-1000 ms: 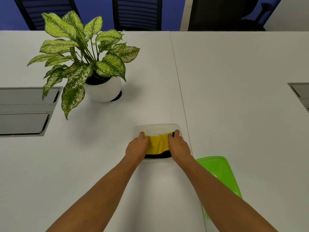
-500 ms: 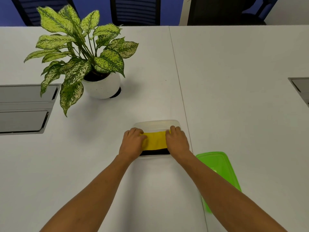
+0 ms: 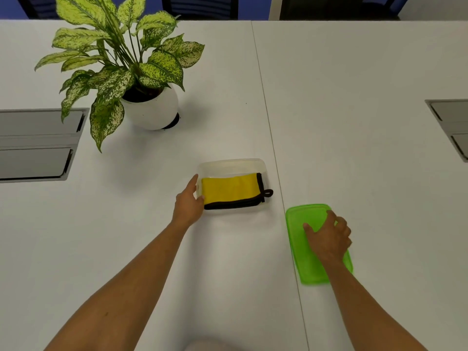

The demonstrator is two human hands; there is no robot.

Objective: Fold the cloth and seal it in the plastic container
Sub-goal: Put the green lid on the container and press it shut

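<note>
A folded yellow cloth (image 3: 229, 190) with black edging lies inside the clear plastic container (image 3: 231, 165) at the table's middle; its black loop hangs over the container's right rim. My left hand (image 3: 188, 202) grips the container's left end, thumb over the rim. The green lid (image 3: 301, 219) lies flat on the table to the container's right and nearer me. My right hand (image 3: 328, 236) rests on top of the lid with fingers spread, pressing on it.
A potted plant (image 3: 149, 107) in a round white pot stands behind and left of the container. Grey cable hatches are set into the table at the far left (image 3: 35, 145) and far right (image 3: 450, 127). A seam (image 3: 266, 102) runs down the white table. Chairs stand beyond the far edge.
Both hands left the cloth. My right hand moved right and toward me onto the green lid. My left hand slid to the container's left end. The cloth now lies uncovered in the container.
</note>
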